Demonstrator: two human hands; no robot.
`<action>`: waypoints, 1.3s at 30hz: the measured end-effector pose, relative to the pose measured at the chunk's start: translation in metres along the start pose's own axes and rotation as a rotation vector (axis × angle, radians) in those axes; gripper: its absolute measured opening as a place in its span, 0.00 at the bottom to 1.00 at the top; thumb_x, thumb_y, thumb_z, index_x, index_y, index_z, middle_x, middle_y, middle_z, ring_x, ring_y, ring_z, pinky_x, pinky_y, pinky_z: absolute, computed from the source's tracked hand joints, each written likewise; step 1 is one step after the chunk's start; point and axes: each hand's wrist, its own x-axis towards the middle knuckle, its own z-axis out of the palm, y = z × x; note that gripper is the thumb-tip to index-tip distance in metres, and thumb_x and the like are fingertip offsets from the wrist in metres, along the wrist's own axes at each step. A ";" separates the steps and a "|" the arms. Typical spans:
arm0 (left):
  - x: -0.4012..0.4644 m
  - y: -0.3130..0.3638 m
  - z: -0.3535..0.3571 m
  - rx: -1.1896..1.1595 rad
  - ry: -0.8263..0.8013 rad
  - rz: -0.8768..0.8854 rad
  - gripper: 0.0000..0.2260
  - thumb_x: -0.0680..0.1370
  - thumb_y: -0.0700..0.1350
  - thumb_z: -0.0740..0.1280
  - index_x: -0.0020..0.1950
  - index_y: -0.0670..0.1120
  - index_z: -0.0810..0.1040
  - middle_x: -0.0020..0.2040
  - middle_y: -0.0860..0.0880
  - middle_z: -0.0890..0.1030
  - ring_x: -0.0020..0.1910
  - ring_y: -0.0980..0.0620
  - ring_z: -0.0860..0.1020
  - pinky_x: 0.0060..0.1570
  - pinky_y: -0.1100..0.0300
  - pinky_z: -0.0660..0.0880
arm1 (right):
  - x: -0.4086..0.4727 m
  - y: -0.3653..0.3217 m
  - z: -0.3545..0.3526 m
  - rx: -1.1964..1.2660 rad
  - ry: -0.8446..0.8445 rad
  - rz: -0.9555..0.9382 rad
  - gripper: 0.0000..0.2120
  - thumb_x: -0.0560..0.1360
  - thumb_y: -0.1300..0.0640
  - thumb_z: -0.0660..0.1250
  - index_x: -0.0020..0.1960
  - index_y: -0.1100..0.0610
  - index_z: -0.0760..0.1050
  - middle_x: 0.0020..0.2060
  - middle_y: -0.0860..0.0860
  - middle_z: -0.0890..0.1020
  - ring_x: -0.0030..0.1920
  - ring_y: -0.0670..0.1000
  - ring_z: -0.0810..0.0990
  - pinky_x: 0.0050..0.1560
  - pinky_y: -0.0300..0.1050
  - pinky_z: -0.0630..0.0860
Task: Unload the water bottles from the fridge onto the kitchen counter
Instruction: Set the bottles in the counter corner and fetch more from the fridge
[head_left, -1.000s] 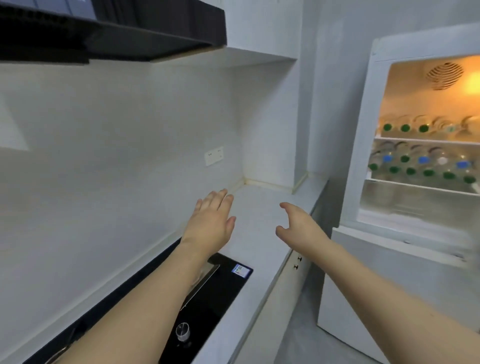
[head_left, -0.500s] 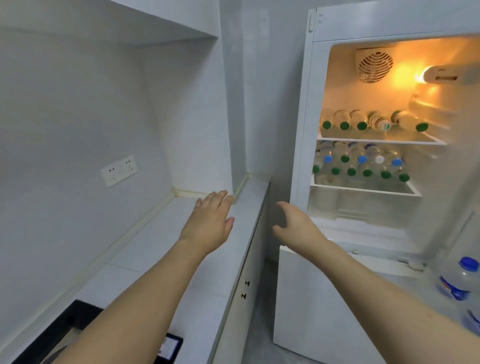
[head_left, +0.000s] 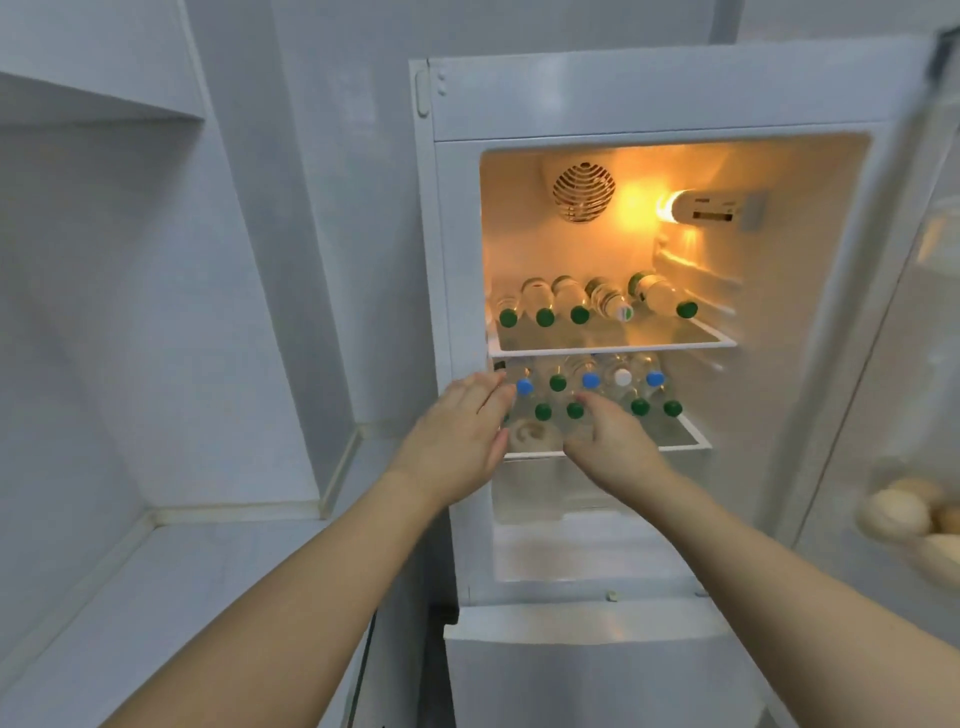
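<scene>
Centre frame: left hand (head_left: 457, 441) and right hand (head_left: 613, 452) are hovering at the fridge's (head_left: 675, 98) lower-shelf water bottles (head_left: 558, 397), fingers relaxed, gripping nothing.

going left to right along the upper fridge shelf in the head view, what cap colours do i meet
Green cap → green cap → green cap → pale cap with a green mark → green cap. All five bottles lie on their sides, caps outward.

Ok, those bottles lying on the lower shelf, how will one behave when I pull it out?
The bottles lie stacked on their sides, so neighbours may roll or shift. They look full, so probably heavy for their size. Chilled plastic could be slippery.
</scene>
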 end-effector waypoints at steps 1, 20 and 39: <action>0.020 0.001 0.009 -0.022 0.017 0.024 0.21 0.79 0.45 0.62 0.70 0.39 0.71 0.69 0.40 0.73 0.66 0.39 0.73 0.66 0.44 0.72 | 0.016 0.009 -0.008 0.012 0.035 0.003 0.27 0.76 0.60 0.65 0.73 0.58 0.64 0.70 0.54 0.71 0.68 0.54 0.70 0.64 0.45 0.67; 0.328 -0.010 0.131 0.122 -0.290 0.128 0.27 0.80 0.50 0.63 0.78 0.51 0.60 0.79 0.48 0.58 0.78 0.45 0.54 0.76 0.44 0.54 | 0.291 0.165 -0.099 0.005 0.327 0.294 0.28 0.72 0.55 0.67 0.70 0.56 0.64 0.61 0.57 0.74 0.57 0.57 0.76 0.56 0.55 0.77; 0.373 -0.014 0.170 0.036 -0.358 0.293 0.22 0.81 0.53 0.62 0.75 0.56 0.63 0.79 0.53 0.59 0.78 0.48 0.56 0.73 0.48 0.59 | 0.312 0.188 -0.084 0.041 0.622 0.058 0.13 0.79 0.54 0.63 0.60 0.59 0.71 0.52 0.54 0.78 0.50 0.52 0.76 0.46 0.42 0.70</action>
